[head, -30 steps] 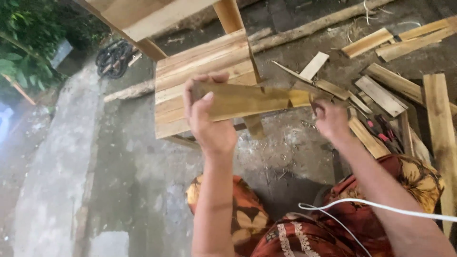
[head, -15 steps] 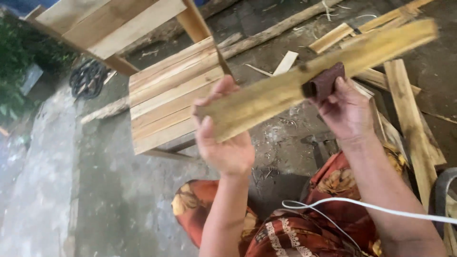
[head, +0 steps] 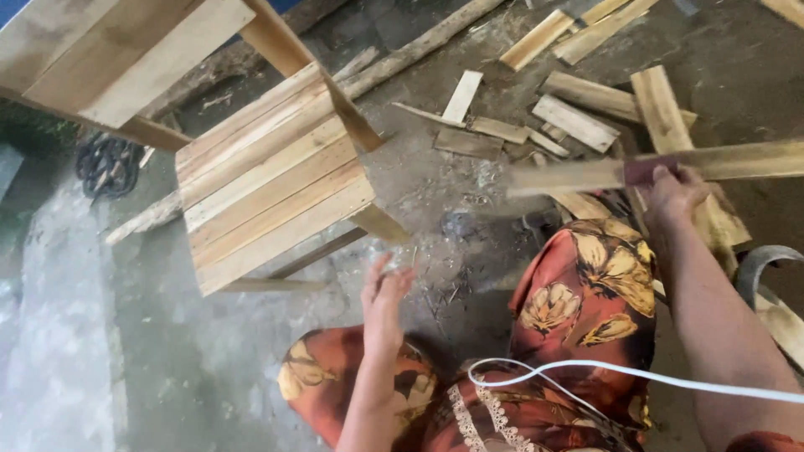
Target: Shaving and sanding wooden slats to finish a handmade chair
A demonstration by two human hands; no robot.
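Observation:
My right hand [head: 674, 194] grips a long pale wooden slat [head: 569, 176] together with a dark reddish piece of sandpaper [head: 641, 171], holding the slat level out to the right, above my knee. The slat is motion-blurred. My left hand [head: 383, 303] is low in the middle, fingers apart and holding nothing, just above my left knee in orange-patterned cloth [head: 578, 293]. A low slatted wooden stool [head: 268, 180] stands on the concrete ahead of my left hand.
Loose wood offcuts [head: 578, 117] lie scattered at the upper right. A larger wooden frame [head: 109, 59] stands at the upper left, a long round pole [head: 419, 46] behind the stool. A white cable [head: 636, 377] crosses my lap. A curved grey object [head: 766, 259] sits at the right edge.
My left hand has let go of the slat and dropped toward my knee. My right hand swung the slat to the right and down, now level. The view tilted downward.

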